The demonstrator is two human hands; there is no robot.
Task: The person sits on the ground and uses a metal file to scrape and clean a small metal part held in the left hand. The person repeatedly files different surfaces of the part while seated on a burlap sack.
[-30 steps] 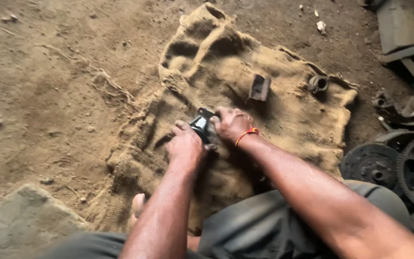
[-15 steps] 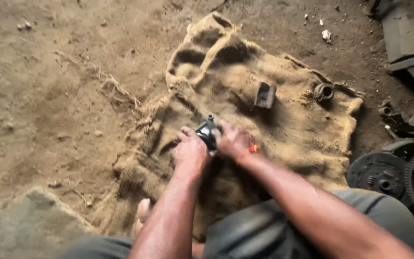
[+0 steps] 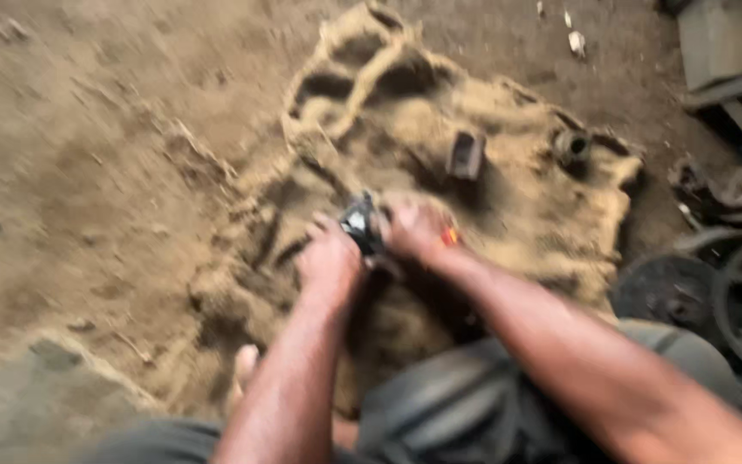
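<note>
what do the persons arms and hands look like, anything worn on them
Both forearms are bare, with no sleeves and no gloves. The left hand shows nothing worn. The right hand has a thin red-orange band at the wrist. The picture is motion-blurred, so finer marks, rings or dirt cannot be told.

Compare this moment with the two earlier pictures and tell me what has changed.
Little has changed. Both hands keep their hold on the small dark metal part over the burlap sack; the left hand and the right hand stay pressed close together around it. The shift in framing looks like head motion, and the picture is now blurred. The rectangular block and the ring-shaped part lie where they were.
</note>
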